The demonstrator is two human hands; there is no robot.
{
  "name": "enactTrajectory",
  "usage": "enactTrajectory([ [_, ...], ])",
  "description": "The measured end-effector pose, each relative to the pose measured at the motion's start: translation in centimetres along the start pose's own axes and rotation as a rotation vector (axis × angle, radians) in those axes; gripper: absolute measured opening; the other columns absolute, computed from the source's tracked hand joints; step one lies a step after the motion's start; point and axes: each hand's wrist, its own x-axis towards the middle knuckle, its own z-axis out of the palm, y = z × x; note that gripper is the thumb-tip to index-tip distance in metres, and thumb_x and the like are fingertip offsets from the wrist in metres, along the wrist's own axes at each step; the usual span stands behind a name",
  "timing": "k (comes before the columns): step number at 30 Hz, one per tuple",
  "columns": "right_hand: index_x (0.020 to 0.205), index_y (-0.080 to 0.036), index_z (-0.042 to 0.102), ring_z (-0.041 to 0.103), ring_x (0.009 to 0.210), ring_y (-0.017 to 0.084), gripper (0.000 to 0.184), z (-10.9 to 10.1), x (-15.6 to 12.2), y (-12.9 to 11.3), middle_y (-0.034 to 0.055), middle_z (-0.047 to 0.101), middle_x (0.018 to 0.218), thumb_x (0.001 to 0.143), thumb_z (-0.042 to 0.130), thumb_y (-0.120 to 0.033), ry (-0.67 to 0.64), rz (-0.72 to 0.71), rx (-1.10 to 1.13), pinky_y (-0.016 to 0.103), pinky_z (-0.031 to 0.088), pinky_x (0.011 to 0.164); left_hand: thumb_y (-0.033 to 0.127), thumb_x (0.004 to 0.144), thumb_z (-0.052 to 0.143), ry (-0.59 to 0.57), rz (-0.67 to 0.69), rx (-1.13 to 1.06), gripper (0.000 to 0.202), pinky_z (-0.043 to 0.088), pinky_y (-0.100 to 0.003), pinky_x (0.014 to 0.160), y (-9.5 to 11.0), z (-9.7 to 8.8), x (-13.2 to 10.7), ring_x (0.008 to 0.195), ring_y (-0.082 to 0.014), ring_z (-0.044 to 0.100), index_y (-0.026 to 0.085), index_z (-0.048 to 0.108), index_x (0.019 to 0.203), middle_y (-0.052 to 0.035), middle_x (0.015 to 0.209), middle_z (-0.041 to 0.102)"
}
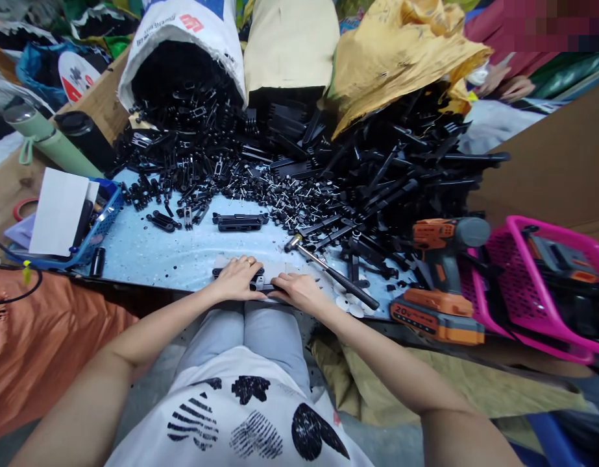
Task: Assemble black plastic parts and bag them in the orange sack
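At the front edge of the bench, my left hand (238, 279) lies over a black plastic part (257, 280), its fingers curled down onto it and covering much of it. Close beside it, my right hand (298, 290) has fingers bent and pressed together at the right end of the same spot; whatever they pinch is hidden. Behind my hands, an assembled black plastic piece (241, 222) lies on the blue surface. A hammer (335, 271) with a black handle rests to the right of my right hand, near some white discs (350, 305).
Loose black parts (304, 194) and small pins heap up at the back, spilling from a white sack (182, 39) and a yellow sack (401, 45). An orange cordless drill (440, 285) and a pink basket (513, 292) stand right. A blue basket (102, 217) sits left. Another person's hands (506, 84) show behind.
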Motion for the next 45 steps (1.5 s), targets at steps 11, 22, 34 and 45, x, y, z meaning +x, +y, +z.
enactTrajectory([
  [11, 0.089, -0.018, 0.058, 0.052, 0.073, 0.016, 0.031, -2.7, -0.2, -2.5, 0.0058, 0.061, 0.083, 0.095, 0.038, -0.042, 0.112, 0.022, -0.145, 0.029, 0.024, 0.058, 0.057, 0.079, 0.053, 0.116, 0.080, -0.080, 0.049, 0.046, -0.034, 0.075, -0.9, 0.4, -1.3, 0.092, -0.0248, 0.059, 0.017, 0.048, 0.108, -0.0098, 0.098, 0.060],
  [22, 0.091, -0.017, 0.063, 0.056, 0.079, 0.017, 0.037, 0.1, -0.2, 1.1, 0.0061, 0.063, 0.083, 0.093, 0.042, -0.048, 0.204, -0.023, -0.035, 0.028, 0.033, 0.065, 0.057, 0.083, 0.049, 0.112, 0.071, -0.094, 0.057, 0.042, -0.037, 0.093, -2.3, -0.9, 2.5, 0.112, -0.0254, 0.051, 0.016, 0.045, 0.123, -0.0124, 0.119, 0.055],
  [34, 0.119, -0.016, 0.054, 0.052, 0.104, 0.022, 0.034, -4.0, 8.0, 10.4, 0.0113, 0.059, 0.112, 0.094, 0.040, -0.036, 0.402, 0.409, 0.023, 0.033, 0.043, 0.086, -0.001, 0.084, 0.034, 0.210, -0.602, 0.045, 0.030, 0.047, -0.037, 0.085, -13.7, -5.1, 15.4, 0.099, -0.0266, 0.060, 0.000, 0.058, 0.102, -0.0249, 0.109, 0.055],
  [45, 0.117, -0.012, 0.049, 0.058, 0.096, 0.026, 0.031, -4.6, 18.4, 15.3, 0.0166, 0.063, 0.101, 0.088, 0.044, -0.023, 0.263, 0.820, -0.014, 0.033, 0.044, 0.076, 0.030, 0.087, 0.054, 0.858, -0.254, -0.254, 0.019, 0.049, -0.027, 0.069, -9.1, -3.7, 2.8, 0.069, -0.0135, 0.060, 0.015, 0.059, 0.098, -0.0035, 0.080, 0.063],
])
